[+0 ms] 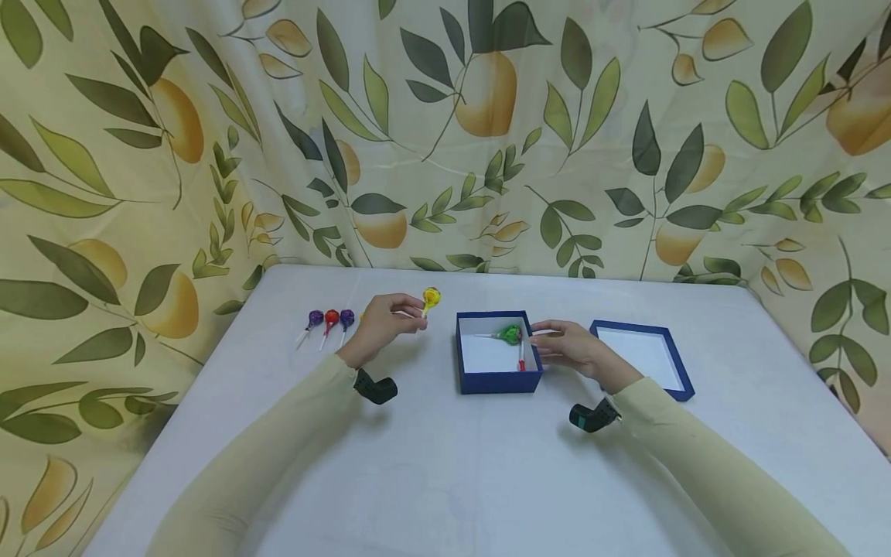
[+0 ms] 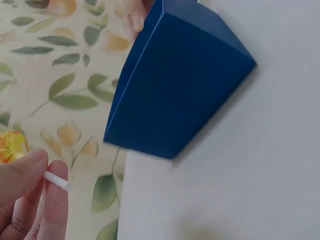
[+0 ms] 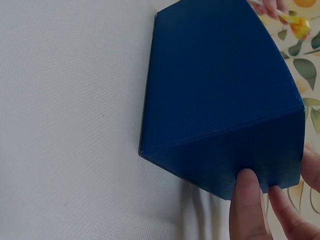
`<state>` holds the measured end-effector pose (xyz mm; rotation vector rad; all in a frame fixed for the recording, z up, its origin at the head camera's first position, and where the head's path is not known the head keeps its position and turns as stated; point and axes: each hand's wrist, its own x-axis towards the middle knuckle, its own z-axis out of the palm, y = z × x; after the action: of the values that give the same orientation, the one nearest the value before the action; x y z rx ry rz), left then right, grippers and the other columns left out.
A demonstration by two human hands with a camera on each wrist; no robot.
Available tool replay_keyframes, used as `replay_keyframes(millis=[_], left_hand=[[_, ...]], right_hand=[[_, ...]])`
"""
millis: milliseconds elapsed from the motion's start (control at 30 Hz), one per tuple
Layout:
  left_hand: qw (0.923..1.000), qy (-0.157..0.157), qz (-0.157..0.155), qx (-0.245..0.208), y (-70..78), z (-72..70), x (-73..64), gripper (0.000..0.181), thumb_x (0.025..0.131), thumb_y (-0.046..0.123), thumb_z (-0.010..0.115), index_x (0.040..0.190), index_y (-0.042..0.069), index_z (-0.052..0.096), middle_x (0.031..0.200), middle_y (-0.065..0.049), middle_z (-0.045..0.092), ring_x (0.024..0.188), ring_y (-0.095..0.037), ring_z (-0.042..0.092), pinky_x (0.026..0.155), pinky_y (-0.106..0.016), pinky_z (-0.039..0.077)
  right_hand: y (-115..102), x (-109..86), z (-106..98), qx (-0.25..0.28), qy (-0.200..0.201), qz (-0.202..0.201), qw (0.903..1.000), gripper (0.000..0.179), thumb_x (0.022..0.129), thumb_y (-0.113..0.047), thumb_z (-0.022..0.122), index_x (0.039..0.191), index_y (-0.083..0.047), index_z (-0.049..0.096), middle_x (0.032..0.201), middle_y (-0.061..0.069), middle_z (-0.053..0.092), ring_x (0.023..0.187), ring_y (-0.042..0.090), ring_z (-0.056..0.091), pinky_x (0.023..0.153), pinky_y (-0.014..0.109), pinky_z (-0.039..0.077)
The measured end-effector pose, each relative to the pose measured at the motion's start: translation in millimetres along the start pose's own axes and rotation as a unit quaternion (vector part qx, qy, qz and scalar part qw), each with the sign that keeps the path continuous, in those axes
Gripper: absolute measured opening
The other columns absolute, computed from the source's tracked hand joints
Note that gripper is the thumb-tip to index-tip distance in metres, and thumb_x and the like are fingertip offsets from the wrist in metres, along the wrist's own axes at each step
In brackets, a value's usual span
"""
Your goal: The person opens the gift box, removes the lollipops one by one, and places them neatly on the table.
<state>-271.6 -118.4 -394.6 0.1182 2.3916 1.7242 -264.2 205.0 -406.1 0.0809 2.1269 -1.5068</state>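
Note:
My left hand (image 1: 385, 323) pinches the white stick of a yellow-wrapped lollipop (image 1: 431, 298), held up left of a blue open box (image 1: 497, 382). In the left wrist view, the stick's end pokes out past the fingertips. The fingers of my right hand (image 1: 578, 350) rest against the box's right side, one near its top rim. A green lollipop (image 1: 510, 334) lies inside the white-lined box, along with a red one (image 1: 521, 365) partly hidden by the front wall. Left of my left hand lie a purple lollipop (image 1: 315, 318), a red lollipop (image 1: 331, 317) and another purple lollipop (image 1: 346, 316).
A blue-rimmed lid (image 1: 643, 352) with a white inside lies to the right of the box, partly behind my right hand. The white table (image 1: 445, 464) ends at a leaf-and-fruit-patterned curtain (image 1: 431, 178) at the back.

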Motion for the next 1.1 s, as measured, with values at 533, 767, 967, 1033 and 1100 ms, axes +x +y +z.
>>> replay_keyframes(millis=[533, 767, 967, 1033, 1100], left_hand=[[0.9958, 0.091, -0.007, 0.001, -48.4, -73.6, -45.3, 0.037, 0.081, 0.005, 0.071, 0.114, -0.008, 0.059, 0.09, -0.001, 0.062, 0.076, -0.003, 0.06, 0.072, -0.019, 0.055], [0.991, 0.113, -0.062, 0.037, -61.4, -89.2, -63.9, 0.038, 0.083, 0.008, 0.07, 0.117, -0.005, 0.059, 0.092, -0.002, 0.066, 0.077, -0.001, 0.058, 0.072, -0.02, 0.056], [0.987, 0.112, -0.088, 0.073, -74.7, -94.3, -71.9, 0.035, 0.082, 0.008, 0.07, 0.114, -0.005, 0.062, 0.089, -0.004, 0.069, 0.071, -0.002, 0.058, 0.065, -0.015, 0.052], [0.9849, 0.109, -0.111, 0.075, -79.0, -93.7, -73.1, 0.035, 0.082, 0.009, 0.07, 0.114, -0.003, 0.062, 0.09, -0.006, 0.069, 0.071, -0.003, 0.059, 0.065, -0.016, 0.052], [0.9831, 0.105, -0.127, 0.08, -82.6, -92.9, -74.1, 0.036, 0.083, 0.009, 0.07, 0.115, -0.003, 0.062, 0.093, -0.008, 0.069, 0.072, -0.005, 0.06, 0.066, -0.017, 0.052]], right_hand=[[-3, -0.4, 1, -0.005, 0.006, 0.008, 0.9999, 0.058, 0.095, -0.02, 0.055, 0.143, 0.001, 0.03, 0.145, 0.027, 0.034, 0.12, 0.03, 0.052, 0.105, 0.042, 0.042], [-1, 1.7, 0, -0.002, 0.003, 0.004, 1.0, 0.059, 0.094, -0.021, 0.056, 0.143, 0.001, 0.03, 0.144, 0.026, 0.035, 0.108, 0.019, 0.056, 0.103, 0.04, 0.044], [0, 3.3, -1, -0.005, 0.003, 0.002, 1.0, 0.06, 0.094, -0.022, 0.057, 0.143, 0.0, 0.031, 0.144, 0.026, 0.036, 0.104, 0.016, 0.057, 0.102, 0.039, 0.045], [0, 2.9, 0, -0.005, 0.002, 0.001, 1.0, 0.06, 0.094, -0.023, 0.057, 0.143, 0.0, 0.03, 0.144, 0.026, 0.036, 0.106, 0.018, 0.057, 0.102, 0.039, 0.045], [-1, 2.2, 0, -0.007, 0.0, 0.0, 1.0, 0.061, 0.094, -0.023, 0.057, 0.144, 0.001, 0.03, 0.145, 0.027, 0.035, 0.111, 0.021, 0.056, 0.103, 0.04, 0.044]])
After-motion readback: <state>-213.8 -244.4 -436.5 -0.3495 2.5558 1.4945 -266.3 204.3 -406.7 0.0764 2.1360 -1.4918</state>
